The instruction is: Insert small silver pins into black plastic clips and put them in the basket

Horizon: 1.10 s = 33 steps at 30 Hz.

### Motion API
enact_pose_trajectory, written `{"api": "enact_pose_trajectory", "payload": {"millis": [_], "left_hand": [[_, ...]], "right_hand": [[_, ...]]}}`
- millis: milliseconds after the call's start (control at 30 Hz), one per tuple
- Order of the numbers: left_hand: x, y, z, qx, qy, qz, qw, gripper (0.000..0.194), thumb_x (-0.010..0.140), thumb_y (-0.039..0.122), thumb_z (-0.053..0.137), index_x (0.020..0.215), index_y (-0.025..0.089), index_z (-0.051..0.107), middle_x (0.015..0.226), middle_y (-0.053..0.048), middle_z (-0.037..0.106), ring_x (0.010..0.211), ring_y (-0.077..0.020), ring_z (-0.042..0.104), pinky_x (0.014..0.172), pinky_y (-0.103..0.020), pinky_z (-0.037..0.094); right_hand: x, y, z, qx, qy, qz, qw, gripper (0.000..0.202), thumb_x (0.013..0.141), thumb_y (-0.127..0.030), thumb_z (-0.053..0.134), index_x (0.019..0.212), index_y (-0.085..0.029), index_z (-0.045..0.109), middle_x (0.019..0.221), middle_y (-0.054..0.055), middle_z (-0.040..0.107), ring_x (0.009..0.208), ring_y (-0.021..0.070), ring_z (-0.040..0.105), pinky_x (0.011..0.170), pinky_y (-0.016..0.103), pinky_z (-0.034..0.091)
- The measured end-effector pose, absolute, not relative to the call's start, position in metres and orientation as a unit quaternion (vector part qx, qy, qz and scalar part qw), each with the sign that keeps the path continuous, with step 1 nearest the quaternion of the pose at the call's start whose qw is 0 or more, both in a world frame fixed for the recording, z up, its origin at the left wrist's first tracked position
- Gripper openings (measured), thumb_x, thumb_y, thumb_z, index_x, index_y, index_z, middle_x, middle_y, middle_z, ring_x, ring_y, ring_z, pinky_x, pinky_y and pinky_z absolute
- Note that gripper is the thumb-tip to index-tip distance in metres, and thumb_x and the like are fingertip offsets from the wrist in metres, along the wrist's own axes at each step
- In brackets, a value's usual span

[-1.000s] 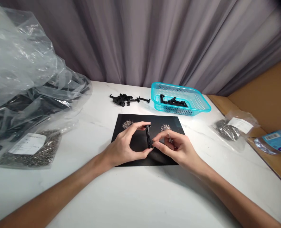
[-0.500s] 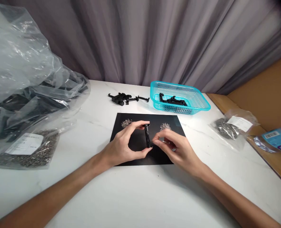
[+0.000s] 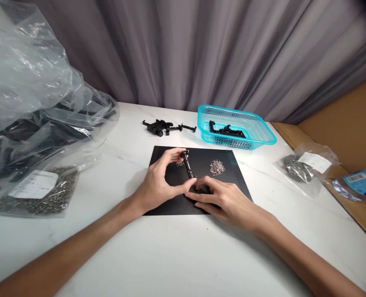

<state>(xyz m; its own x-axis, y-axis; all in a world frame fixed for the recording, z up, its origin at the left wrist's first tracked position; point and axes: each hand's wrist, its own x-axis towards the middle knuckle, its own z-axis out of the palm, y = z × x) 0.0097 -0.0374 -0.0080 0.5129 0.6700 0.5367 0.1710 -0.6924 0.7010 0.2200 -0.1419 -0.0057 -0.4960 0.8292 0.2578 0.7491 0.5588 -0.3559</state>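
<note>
My left hand [image 3: 159, 179] holds a slim black plastic part [image 3: 187, 165] by its two ends, fingers at the top and thumb at the bottom. The part is tilted, its upper end leaning left. Close to its lower end is my right hand [image 3: 224, 200], palm down, with its fingers apart and a fingertip by the left thumb. Whether that fingertip touches the part I cannot tell. Both hands are over a black mat [image 3: 198, 154]. On the mat lies a pile of small metal pieces [image 3: 217, 167]; a second pile [image 3: 179, 163] is mostly hidden behind my left hand.
Several black plastic parts [image 3: 161, 127] lie at the back of the white table [image 3: 133, 251]. A blue basket [image 3: 263, 141] holds more. Bags of metal pieces lie left [image 3: 55, 198] and right [image 3: 298, 169], below large clear plastic bags [image 3: 46, 99] on the left.
The black part has tilted and moved slightly up and left with my left hand. My right hand has turned palm down, moved lower, and its pinch has loosened.
</note>
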Motion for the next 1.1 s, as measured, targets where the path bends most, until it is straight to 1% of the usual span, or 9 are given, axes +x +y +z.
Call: {"api": "enact_pose_trajectory", "payload": {"millis": [67, 167, 300, 400, 500, 667, 900, 967, 1100], "left_hand": [[0.009, -0.038, -0.009, 0.824, 0.258, 0.412, 0.291, 0.067, 0.079, 0.029, 0.082, 0.138, 0.022, 0.051, 0.132, -0.010, 0.068, 0.120, -0.0272, 0.068, 0.110, -0.046, 0.057], [0.008, -0.037, -0.010, 0.826, 0.262, 0.411, 0.282, 0.067, 0.079, 0.029, 0.082, 0.138, 0.022, 0.051, 0.131, -0.009, 0.068, 0.118, -0.0269, 0.069, 0.109, -0.046, 0.057], [0.009, -0.037, -0.010, 0.830, 0.258, 0.407, 0.281, 0.067, 0.079, 0.030, 0.082, 0.137, 0.023, 0.051, 0.130, -0.009, 0.068, 0.117, -0.0264, 0.069, 0.108, -0.046, 0.058], [0.008, -0.038, -0.010, 0.835, 0.255, 0.399, 0.279, 0.067, 0.079, 0.030, 0.082, 0.138, 0.024, 0.050, 0.130, -0.008, 0.068, 0.117, -0.0255, 0.069, 0.108, -0.045, 0.058], [0.007, -0.040, -0.010, 0.843, 0.259, 0.389, 0.268, 0.068, 0.079, 0.030, 0.082, 0.138, 0.025, 0.050, 0.130, -0.007, 0.068, 0.115, -0.0254, 0.069, 0.108, -0.045, 0.058], [0.006, -0.040, -0.008, 0.859, 0.249, 0.369, 0.253, 0.070, 0.079, 0.030, 0.082, 0.141, 0.026, 0.048, 0.131, -0.007, 0.066, 0.115, -0.0260, 0.069, 0.107, -0.046, 0.058], [0.007, -0.044, -0.008, 0.877, 0.212, 0.366, 0.227, 0.071, 0.081, 0.024, 0.080, 0.144, 0.026, 0.047, 0.134, -0.008, 0.063, 0.118, -0.0246, 0.067, 0.108, -0.043, 0.057], [0.007, -0.045, -0.007, 0.876, 0.213, 0.368, 0.229, 0.071, 0.081, 0.024, 0.081, 0.143, 0.025, 0.046, 0.133, -0.008, 0.064, 0.117, -0.0243, 0.067, 0.107, -0.043, 0.058], [0.008, -0.046, -0.007, 0.869, 0.224, 0.377, 0.231, 0.069, 0.081, 0.026, 0.080, 0.141, 0.025, 0.047, 0.130, -0.008, 0.064, 0.115, -0.0257, 0.068, 0.105, -0.046, 0.059]], "right_hand": [[0.218, -0.141, -0.009, -0.471, -0.853, 0.077, 0.209, 0.030, 0.108, -0.033, 0.048, 0.128, -0.026, 0.069, 0.112, 0.010, 0.068, 0.088, 0.0201, 0.066, 0.065, 0.032, 0.051], [0.218, -0.138, -0.013, -0.499, -0.830, 0.056, 0.243, 0.027, 0.109, -0.027, 0.044, 0.109, -0.020, 0.070, 0.101, 0.009, 0.070, 0.083, 0.0187, 0.066, 0.062, 0.030, 0.048], [0.222, -0.136, -0.010, -0.531, -0.777, 0.108, 0.321, 0.015, 0.105, -0.024, 0.050, 0.104, -0.021, 0.065, 0.100, 0.007, 0.068, 0.078, 0.0161, 0.063, 0.063, 0.028, 0.048], [0.223, -0.136, -0.006, -0.554, -0.729, 0.167, 0.366, 0.009, 0.102, -0.025, 0.056, 0.097, -0.022, 0.063, 0.086, 0.002, 0.064, 0.065, 0.0132, 0.054, 0.058, 0.027, 0.044], [0.223, -0.134, -0.005, -0.568, -0.698, 0.211, 0.381, 0.008, 0.099, -0.027, 0.059, 0.096, -0.021, 0.063, 0.076, 0.000, 0.060, 0.061, 0.0126, 0.049, 0.053, 0.026, 0.041], [0.225, -0.133, -0.004, -0.559, -0.695, 0.242, 0.382, 0.021, 0.100, -0.028, 0.058, 0.117, -0.021, 0.069, 0.082, 0.002, 0.062, 0.062, 0.0130, 0.050, 0.055, 0.027, 0.042], [0.235, -0.135, -0.008, -0.554, -0.712, 0.241, 0.358, 0.017, 0.101, -0.030, 0.058, 0.103, -0.022, 0.072, 0.086, 0.003, 0.068, 0.065, 0.0143, 0.055, 0.057, 0.028, 0.045], [0.238, -0.136, -0.013, -0.553, -0.726, 0.208, 0.353, 0.016, 0.102, -0.030, 0.058, 0.104, -0.022, 0.072, 0.089, 0.003, 0.070, 0.067, 0.0147, 0.058, 0.059, 0.029, 0.047], [0.242, -0.137, -0.021, -0.527, -0.772, 0.114, 0.337, 0.016, 0.105, -0.027, 0.054, 0.108, -0.021, 0.069, 0.099, 0.007, 0.073, 0.084, 0.0187, 0.067, 0.070, 0.033, 0.052]]}}
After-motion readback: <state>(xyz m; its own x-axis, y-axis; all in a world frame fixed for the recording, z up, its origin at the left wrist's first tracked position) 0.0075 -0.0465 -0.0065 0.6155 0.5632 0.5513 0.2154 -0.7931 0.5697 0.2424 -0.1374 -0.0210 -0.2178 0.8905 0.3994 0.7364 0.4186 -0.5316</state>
